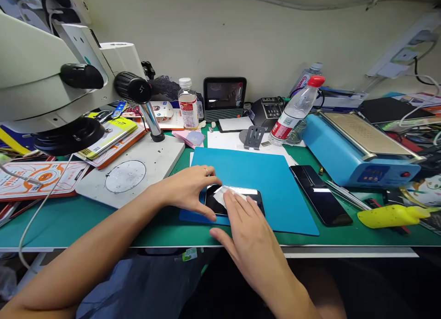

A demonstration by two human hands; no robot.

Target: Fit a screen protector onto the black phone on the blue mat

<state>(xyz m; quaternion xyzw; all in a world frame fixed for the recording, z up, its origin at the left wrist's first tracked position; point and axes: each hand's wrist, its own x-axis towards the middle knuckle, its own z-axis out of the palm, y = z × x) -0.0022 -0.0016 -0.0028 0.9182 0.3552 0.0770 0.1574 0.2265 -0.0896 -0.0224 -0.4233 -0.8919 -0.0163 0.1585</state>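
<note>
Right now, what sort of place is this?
Probably a phone repair bench: a microscope at left, a phone partly under a white wipe on a blue mat, and a second phone or bare screen by the mat's right edge.

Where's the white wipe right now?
Head view, just below centre: the white wipe is on the black phone on the blue mat, partly under the right hand.

You wear a slim, shiny ring (206, 172) on one finger of your left hand (188, 189). Your forearms (103, 245) are bare, and your right hand (250, 231) has long, tapering fingers.
</note>
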